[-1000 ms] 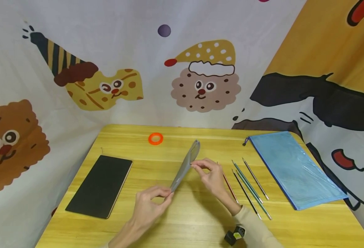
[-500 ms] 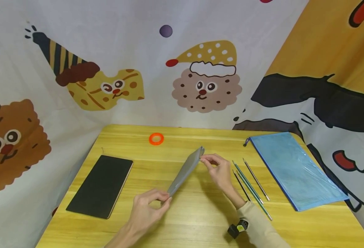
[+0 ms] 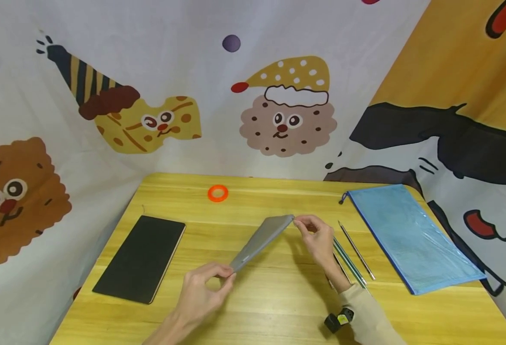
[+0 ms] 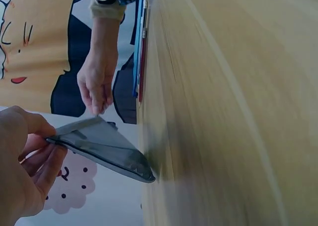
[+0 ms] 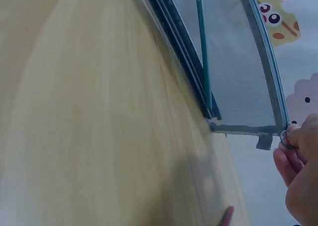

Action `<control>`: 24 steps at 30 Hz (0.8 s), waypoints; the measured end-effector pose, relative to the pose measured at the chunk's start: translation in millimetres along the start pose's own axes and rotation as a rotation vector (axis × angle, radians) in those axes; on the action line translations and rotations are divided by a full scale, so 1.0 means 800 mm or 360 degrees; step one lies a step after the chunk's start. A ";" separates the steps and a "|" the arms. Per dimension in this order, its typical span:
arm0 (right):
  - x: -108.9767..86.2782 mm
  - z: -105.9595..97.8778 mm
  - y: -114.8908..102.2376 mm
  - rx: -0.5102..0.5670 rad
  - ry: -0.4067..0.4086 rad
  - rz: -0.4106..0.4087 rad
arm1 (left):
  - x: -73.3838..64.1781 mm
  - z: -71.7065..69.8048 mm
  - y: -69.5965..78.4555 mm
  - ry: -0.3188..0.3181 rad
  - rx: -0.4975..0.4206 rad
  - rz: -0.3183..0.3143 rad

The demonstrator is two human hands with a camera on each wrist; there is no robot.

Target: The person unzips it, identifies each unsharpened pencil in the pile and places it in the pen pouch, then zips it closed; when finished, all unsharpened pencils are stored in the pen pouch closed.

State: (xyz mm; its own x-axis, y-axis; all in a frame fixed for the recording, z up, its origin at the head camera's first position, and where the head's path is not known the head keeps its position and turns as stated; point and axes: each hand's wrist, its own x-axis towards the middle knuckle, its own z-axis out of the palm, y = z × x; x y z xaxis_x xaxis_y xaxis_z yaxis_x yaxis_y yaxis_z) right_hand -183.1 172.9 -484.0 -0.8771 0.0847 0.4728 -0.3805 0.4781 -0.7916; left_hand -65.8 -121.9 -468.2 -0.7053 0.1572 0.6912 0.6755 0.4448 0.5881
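Note:
A grey, see-through zip pouch (image 3: 263, 239) is held up, tilted, over the middle of the table. My left hand (image 3: 203, 287) pinches its near-left corner between thumb and fingers; the left wrist view shows this corner grip on the pouch (image 4: 104, 141) too. At the far-right corner, my right hand (image 3: 317, 242) pinches a small ring pull (image 5: 284, 138) at the end of the zip. Through the clear side in the right wrist view, a green pencil (image 5: 202, 42) and dark slim sticks (image 5: 179, 42) show along the bottom.
Several pencils (image 3: 355, 251) lie right of my right hand, partly hidden by the forearm. Beyond them is a blue zip bag (image 3: 412, 235). A black notebook (image 3: 138, 258) lies at left, an orange ring (image 3: 218, 193) at the back. A printed cloth (image 3: 171, 72) hangs behind the table.
My right hand has moved right, from partway along the pouch's edge to its far corner. The pouch has swung from steep to flatter. The left hand has shifted slightly left and down.

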 end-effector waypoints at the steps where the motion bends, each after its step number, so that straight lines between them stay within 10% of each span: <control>1: -0.002 -0.003 0.000 -0.0004 -0.0010 0.0052 | 0.001 0.000 -0.002 -0.0006 0.0010 -0.0013; 13: -0.032 -0.053 -0.016 -0.0015 -0.0198 0.0302 | 0.018 -0.007 -0.035 0.0026 0.0046 -0.0325; 24: -0.073 -0.057 -0.016 -0.0063 -0.0193 0.0433 | 0.033 -0.008 -0.073 0.0012 -0.0373 -0.1004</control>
State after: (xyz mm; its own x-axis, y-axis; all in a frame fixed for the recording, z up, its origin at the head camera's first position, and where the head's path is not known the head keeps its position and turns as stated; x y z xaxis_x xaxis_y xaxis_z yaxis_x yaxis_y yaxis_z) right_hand -113.5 201.8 -484.2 -0.9748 0.1105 0.1938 -0.1170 0.4862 -0.8660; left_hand -122.4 -149.6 -481.8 -0.9792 -0.0763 0.1878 0.1640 0.2465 0.9552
